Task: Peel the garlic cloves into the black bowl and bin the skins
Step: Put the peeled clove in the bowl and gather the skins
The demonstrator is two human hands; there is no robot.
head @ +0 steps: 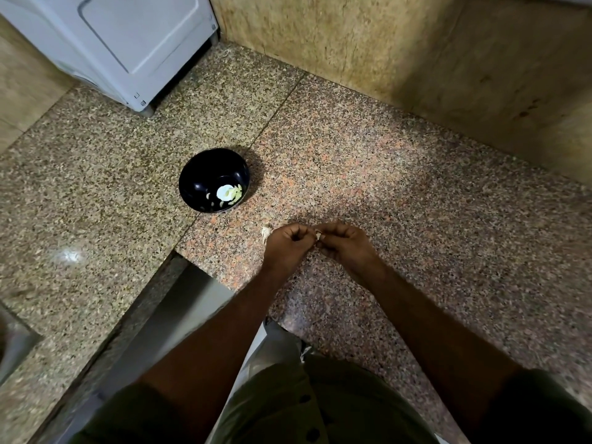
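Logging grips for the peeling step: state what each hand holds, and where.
Both hands, left hand and right hand, pinch one garlic clove between their fingertips; which end each holds cannot be told.

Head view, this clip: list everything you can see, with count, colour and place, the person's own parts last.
bowl: one, black, on the counter left of centre, beyond the hands
peeled cloves: several, pale, inside the bowl at its near right side
garlic skin: one small scrap, whitish, on the counter just left of the left hand
clove: one, pale, pinched between both hands, mostly hidden
counter: one, speckled granite, fills most of the view
appliance: one, white, back left corner
wall: tan, behind the counter at the right
left hand: fingers curled, pinching the clove
right hand: fingers curled, pinching the clove
shirt: olive, bottom edge
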